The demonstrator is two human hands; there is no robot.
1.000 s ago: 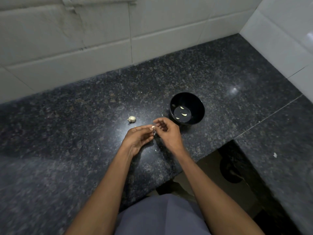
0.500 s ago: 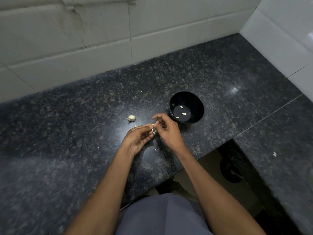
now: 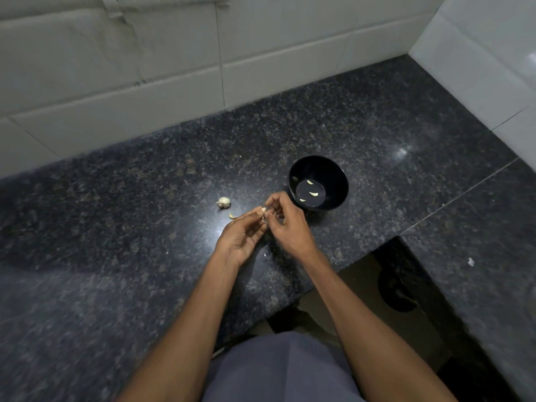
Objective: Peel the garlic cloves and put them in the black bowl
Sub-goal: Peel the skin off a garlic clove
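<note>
Since the earlier frames, little is changed: the two hands are kept together just left of the bowl, and a loose pale piece [image 3: 232, 216] is now uncovered on the counter beside the left fingertips. A garlic clove [image 3: 263, 210] is pinched at the fingertips of the left hand [image 3: 242, 238], whose palm is turned upward. The same clove is worked by the curled fingers of the right hand [image 3: 287, 226], with a thin strip of skin seen hanging beneath it; whether the clove is fully peeled cannot be told. The black bowl [image 3: 336, 175] is set on the counter just beyond the right hand, and three peeled cloves [image 3: 313, 194] are seen lying on its bottom. A small remnant of the garlic bulb [image 3: 224, 202] is left on the counter, near the hands and to their left. The countertop [image 3: 130, 213] is of dark speckled stone, polished enough that a light is reflected near the hands. A second slab [image 3: 478, 256] is joined at the right, with a gap beneath. The corner is closed by walls of pale tile [image 3: 145, 82].
</note>
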